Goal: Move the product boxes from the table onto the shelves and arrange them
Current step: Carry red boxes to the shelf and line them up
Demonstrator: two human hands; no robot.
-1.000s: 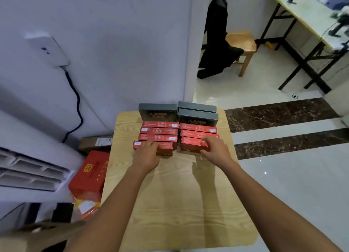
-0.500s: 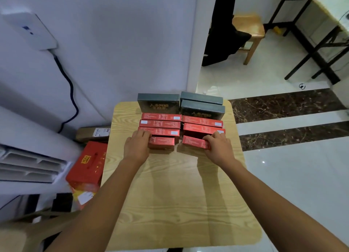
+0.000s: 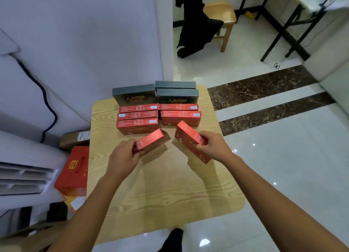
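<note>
Our left fingers wrap the near end of the first red box, and our right fingers clamp the near end of the second red box. The left hand and right hand hold these boxes over the middle of the bench, apparently lifted clear, with the far ends angled inward. We judge that gripping the short end suits a one-handed hold on a long, narrow carton. On the bench's far half, five more red boxes stand in two columns, with three grey boxes at its far edge. No shelves show, so the carrying seems barely begun.
</note>
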